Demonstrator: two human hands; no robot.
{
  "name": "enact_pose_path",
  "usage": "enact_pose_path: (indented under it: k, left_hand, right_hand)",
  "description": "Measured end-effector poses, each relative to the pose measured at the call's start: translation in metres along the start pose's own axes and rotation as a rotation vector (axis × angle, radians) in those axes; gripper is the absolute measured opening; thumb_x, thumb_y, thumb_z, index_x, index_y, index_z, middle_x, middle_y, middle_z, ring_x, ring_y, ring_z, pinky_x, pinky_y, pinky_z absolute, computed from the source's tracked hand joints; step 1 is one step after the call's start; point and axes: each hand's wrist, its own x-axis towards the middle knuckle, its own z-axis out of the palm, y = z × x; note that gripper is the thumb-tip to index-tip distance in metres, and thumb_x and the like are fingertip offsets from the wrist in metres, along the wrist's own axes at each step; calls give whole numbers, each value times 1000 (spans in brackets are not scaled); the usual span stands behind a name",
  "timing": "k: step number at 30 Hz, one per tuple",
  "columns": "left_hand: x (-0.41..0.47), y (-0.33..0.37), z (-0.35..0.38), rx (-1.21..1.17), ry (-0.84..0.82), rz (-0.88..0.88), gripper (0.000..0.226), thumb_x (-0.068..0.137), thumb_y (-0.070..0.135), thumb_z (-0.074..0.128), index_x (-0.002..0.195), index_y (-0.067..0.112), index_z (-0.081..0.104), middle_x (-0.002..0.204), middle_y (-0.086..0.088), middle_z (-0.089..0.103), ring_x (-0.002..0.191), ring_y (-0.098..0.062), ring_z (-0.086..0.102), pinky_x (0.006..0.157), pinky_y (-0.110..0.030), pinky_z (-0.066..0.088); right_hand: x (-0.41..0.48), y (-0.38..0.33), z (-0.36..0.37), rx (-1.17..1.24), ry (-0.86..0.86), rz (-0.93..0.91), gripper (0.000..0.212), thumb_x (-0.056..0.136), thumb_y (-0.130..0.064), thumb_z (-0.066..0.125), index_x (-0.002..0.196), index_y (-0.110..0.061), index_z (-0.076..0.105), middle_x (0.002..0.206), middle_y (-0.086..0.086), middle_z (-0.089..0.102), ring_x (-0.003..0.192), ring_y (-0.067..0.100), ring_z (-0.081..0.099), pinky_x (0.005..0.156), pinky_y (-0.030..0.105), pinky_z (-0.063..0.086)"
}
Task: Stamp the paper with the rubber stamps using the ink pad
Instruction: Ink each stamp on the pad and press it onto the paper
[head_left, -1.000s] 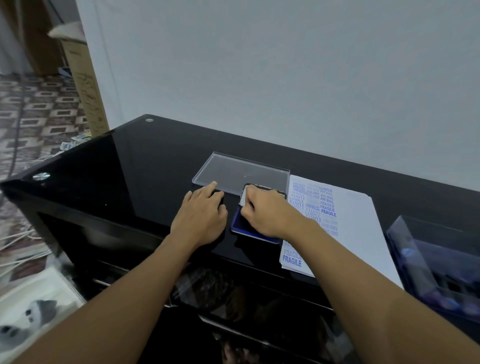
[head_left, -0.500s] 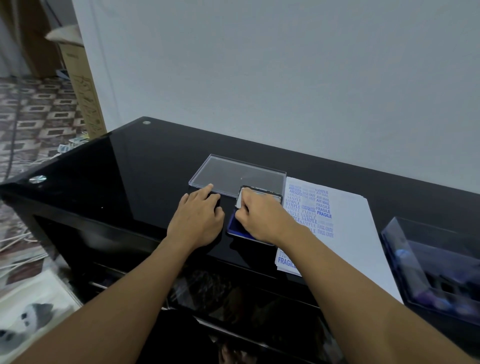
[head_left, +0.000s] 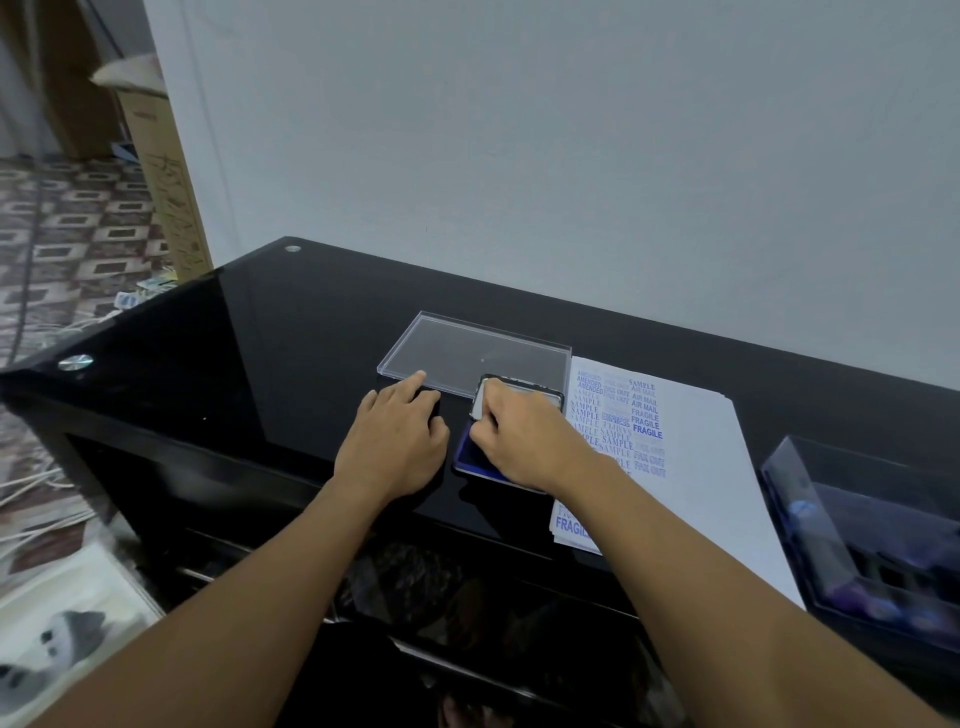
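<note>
- The black glass table (head_left: 291, 353) stands against a pale wall, with a tall cardboard box (head_left: 166, 197) on the patterned floor beyond its left end.
- A clear plastic lid (head_left: 483, 348) lies flat on the table just behind my hands.
- At the far right sits a clear plastic box (head_left: 795, 499); its contents are bluish and too blurred to name.
- The paper (head_left: 701, 467) lies just right of the ink pad, its left part covered in blue words (SAMPLE, FRAGILE, AIR MAIL among them). My right forearm crosses over its near left corner.
- The ink pad (head_left: 467, 457), blue in a dark frame, sits between my two hands, mostly covered by the right one.
- My right hand (head_left: 524, 441) is down on the pad, knuckles up, fingers curled round a rubber stamp (head_left: 482, 404); only a pale bit of the stamp shows past my fingertips.
- My left hand (head_left: 395, 447) rests palm down on the table just left of the pad, fingers laid out loosely and holding nothing, the index tip touching the lid's near edge.
</note>
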Motion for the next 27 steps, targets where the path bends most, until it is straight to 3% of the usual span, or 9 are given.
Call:
enact_pose_path:
  k: [11,19,27]
  left_hand:
    - [0,0,-1,-4,-9,-5,47,100,35,35,141,18,50,162,-3,27,147,-19,28,122,-44,20]
    - [0,0,-1,-10,-6,-4,46,100,34,36,142,19,50,162,-2,27,147,-18,29,122,-44,21]
    - [0,0,-1,-11,-8,-6,48,99,35,36,143,19,49,162,-2,28,147,-18,29,122,-45,21]
  right_hand:
    - [3,-2,-6,5,-39,26,26,98,-25,45,76,-23,32,70,-4,44,70,22,42,66,33,31]
    - [-4,-1,2,-5,18,0,21,96,-23,44,79,-20,32,69,2,47,63,22,44,53,35,28]
    - [-5,-1,4,-18,27,-5,22,96,-23,44,79,-19,31,68,1,47,65,25,45,56,36,30]
